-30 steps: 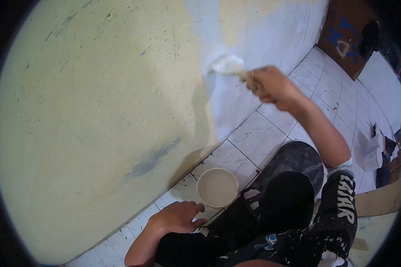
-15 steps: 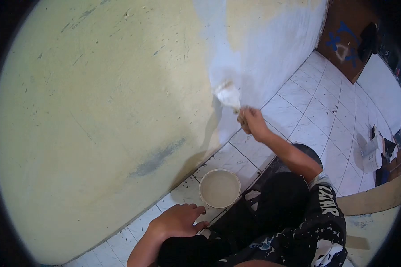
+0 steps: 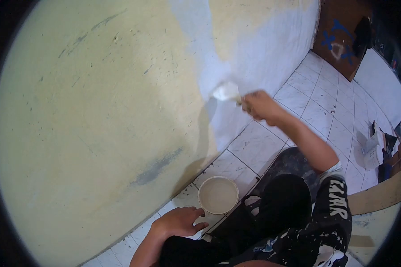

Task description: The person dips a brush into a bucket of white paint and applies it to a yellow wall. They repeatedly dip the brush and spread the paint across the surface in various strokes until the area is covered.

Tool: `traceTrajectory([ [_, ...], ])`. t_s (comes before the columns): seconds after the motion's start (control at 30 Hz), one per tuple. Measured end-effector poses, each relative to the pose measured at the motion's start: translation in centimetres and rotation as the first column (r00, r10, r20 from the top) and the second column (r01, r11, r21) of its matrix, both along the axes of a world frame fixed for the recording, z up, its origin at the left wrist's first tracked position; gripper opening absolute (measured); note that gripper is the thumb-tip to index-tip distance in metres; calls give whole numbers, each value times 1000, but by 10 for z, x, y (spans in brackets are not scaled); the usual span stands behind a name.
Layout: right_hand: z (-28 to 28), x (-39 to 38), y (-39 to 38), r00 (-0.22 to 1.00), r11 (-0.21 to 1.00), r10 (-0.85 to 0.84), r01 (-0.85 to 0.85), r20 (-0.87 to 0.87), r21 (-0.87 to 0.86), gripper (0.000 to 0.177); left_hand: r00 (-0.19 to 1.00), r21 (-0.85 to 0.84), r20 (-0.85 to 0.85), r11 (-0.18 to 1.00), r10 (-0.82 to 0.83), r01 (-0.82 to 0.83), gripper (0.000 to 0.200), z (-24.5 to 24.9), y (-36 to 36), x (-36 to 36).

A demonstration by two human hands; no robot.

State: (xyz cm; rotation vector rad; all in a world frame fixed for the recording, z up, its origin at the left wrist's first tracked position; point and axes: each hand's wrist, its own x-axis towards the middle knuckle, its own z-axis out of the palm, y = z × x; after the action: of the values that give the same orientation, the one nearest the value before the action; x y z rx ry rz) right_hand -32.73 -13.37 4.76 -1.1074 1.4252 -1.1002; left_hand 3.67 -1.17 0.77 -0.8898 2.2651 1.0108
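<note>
My right hand [image 3: 260, 107] is closed round the handle of a wide brush [image 3: 227, 91], whose white head is at the wall and blurred by motion. Around it the wall [image 3: 102, 111] changes from yellow to wet-looking white paint [image 3: 229, 120]. A round tub [image 3: 218, 195] of pale liquid stands on the tiles at the foot of the wall. My left hand [image 3: 180, 221] rests over my knee, just left of and below the tub, its fingers apart and holding nothing.
White floor tiles [image 3: 247, 147] run along the wall. A brown panel with blue marks [image 3: 343, 40] stands at the upper right. A white basket [image 3: 373, 155] and dark items lie at the far right. A dark seat [image 3: 294, 160] is beneath me.
My right hand and forearm have moved slightly right and up, and the brush has turned to point more to the left. My left hand has barely moved.
</note>
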Motion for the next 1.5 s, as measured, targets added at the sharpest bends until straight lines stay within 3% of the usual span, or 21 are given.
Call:
traceTrajectory([
  [0.17,144,-7,8,987,956,-75,30,-144,-291,28,1000,13,-16,1000,-17,17,51,-17,-14,-2],
  [0.23,178,-12,14,983,935,-59,-7,-175,-354,26,1000,12,6,1000,-6,6,52,-16,-16,-6],
  [0.33,197,-17,9,997,893,-41,8,-62,-450,23,1000,10,23,1000,-18,17,53,-19,-19,-9],
  [0.4,175,-28,-10,999,903,-28,18,-17,-430,23,997,15,-70,1000,-24,25,53,-26,-19,-6],
  [0.5,115,-31,-31,996,934,-32,58,79,-354,27,999,27,-49,1000,8,-6,54,-24,-17,-5],
  [0.57,62,-43,-34,993,945,60,-25,97,-326,29,999,28,-34,999,18,-17,54,-24,-16,-3],
  [0.73,-30,-53,-12,998,999,-15,13,61,40,23,999,38,-24,999,23,-22,54,-26,-14,-3],
  [0.77,-44,-59,-11,998,999,-17,14,61,41,23,1000,30,-20,999,18,-17,54,-24,-13,-4],
  [0.83,-57,-63,-8,1000,961,1,5,-19,275,21,1000,26,-16,1000,13,-12,54,-20,-12,-7],
  [0.87,-61,-66,-11,999,952,-35,43,-30,304,17,1000,26,-16,1000,6,-6,53,-18,-12,-8],
  [0.9,-55,-66,-16,999,951,-35,43,-32,306,17,1000,26,-15,1000,0,0,53,-17,-12,-8],
  [0.97,-26,-65,-33,972,977,4,47,-236,209,15,1000,23,-24,1000,-1,1,53,-19,-11,-7],
  [1.03,26,-68,-48,918,985,169,-141,-359,103,18,1000,24,-29,1000,-1,2,53,-21,-11,-5],
  [1.1,109,-47,-29,932,997,50,-24,-359,75,19,999,18,-39,1000,-7,8,53,-22,-10,-3],
  [1.13,132,-55,-34,975,1000,0,-1,-224,-3,22,999,22,-41,1000,-10,11,53,-18,-11,-4],
  [1.17,165,-43,-22,966,989,-95,65,-239,-132,25,1000,23,-5,1000,-3,3,54,-9,-11,-7],
  [1.23,216,-48,-15,946,979,-26,-42,-322,-200,26,1000,31,28,999,7,-8,54,-7,-10,-9],
  [1.27,229,-53,-21,956,969,-21,-54,-294,-243,27,1000,28,28,1000,9,-10,54,-8,-11,-9],
  [1.3,237,-49,-16,943,939,-133,21,-305,-344,28,1000,23,28,1000,12,-12,54,-9,-11,-8],
  [1.37,266,-67,-15,985,961,96,-130,-145,-244,20,999,21,36,1000,8,-9,54,-4,-12,-8],
  [1.5,253,-50,-3,997,905,15,-47,-79,-423,24,999,40,30,999,26,-28,55,-9,-10,-2],
])
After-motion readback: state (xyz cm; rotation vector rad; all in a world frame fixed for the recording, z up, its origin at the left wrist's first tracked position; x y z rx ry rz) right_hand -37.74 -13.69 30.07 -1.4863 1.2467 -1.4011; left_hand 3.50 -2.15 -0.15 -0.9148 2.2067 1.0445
